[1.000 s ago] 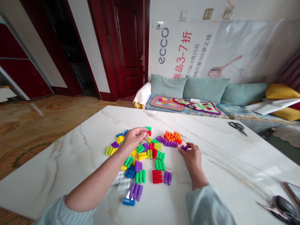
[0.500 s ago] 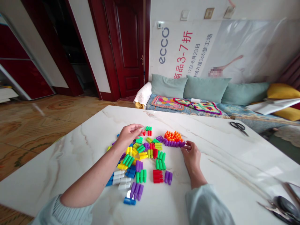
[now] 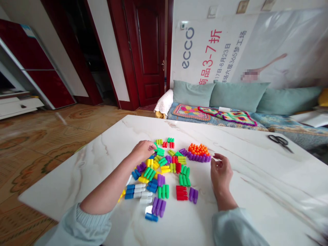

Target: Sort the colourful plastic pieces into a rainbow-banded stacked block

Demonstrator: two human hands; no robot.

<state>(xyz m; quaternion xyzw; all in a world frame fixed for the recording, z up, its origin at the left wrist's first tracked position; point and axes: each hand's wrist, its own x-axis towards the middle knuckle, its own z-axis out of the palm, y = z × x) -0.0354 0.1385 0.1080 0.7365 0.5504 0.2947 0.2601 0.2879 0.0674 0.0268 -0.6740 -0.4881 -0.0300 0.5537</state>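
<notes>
My left hand (image 3: 143, 150) is over the far left of a spread of coloured plastic caps, its fingers drawn together at a small green cap piece (image 3: 155, 146). Just beside its fingertips lies another green group (image 3: 160, 151). At the right, my right hand (image 3: 221, 171) rests near the end of a row of purple caps (image 3: 198, 158), fingers loosely curled and apart, with nothing visible in them. Behind that row sits a cluster of orange balls (image 3: 197, 149). Red caps (image 3: 181, 193) and a purple pair (image 3: 193, 195) lie nearer me.
White and blue caps (image 3: 138, 191) and a blue piece (image 3: 151, 217) lie at the near left of the marble-patterned table (image 3: 194, 225). Black scissors (image 3: 280, 140) rest near the far right edge. A sofa with green cushions (image 3: 238, 97) stands behind the table.
The view has turned to the left. My left hand has come down to the green caps and its fingers have drawn together. My right hand has come slightly away from the purple row.
</notes>
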